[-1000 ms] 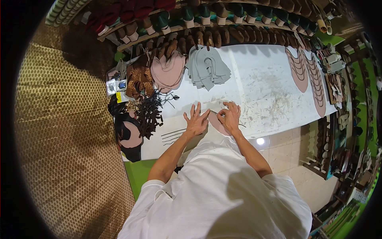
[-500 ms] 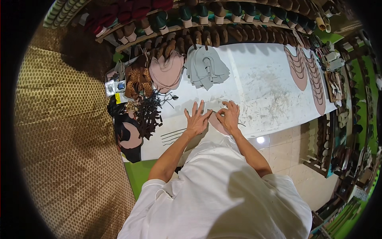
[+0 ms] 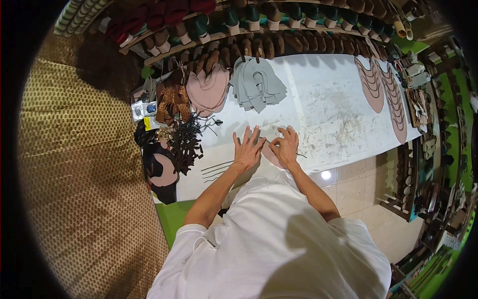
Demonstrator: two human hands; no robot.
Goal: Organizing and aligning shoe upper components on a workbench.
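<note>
My left hand [image 3: 247,150] lies at the table's near edge with its fingers spread, its thumb reaching the upper tip of a pink shoe-upper piece [image 3: 272,158]. Close beside it, my right hand [image 3: 285,148] bends over the same piece, thumb and forefinger pinched at its edge. A thin dark strip [image 3: 302,156] sticks out to the right from under this hand; its other end is hidden by the fingers. To the left of my left hand, several dark strips [image 3: 217,169] lie side by side on the white tabletop.
Grey cut pieces [image 3: 259,84], pink pieces [image 3: 209,92] and leopard-print material [image 3: 173,102] lie along the far left. A pile of dark brown bits [image 3: 186,147] sits nearer. Overlapping pink pieces with dark strips [image 3: 393,104] are at right. Racked shoe lasts [image 3: 274,17] line the back.
Both hands stay over the pink piece with only slight finger shifts. The left fingers stand a little more upright, and the right hand has tilted slightly.
</note>
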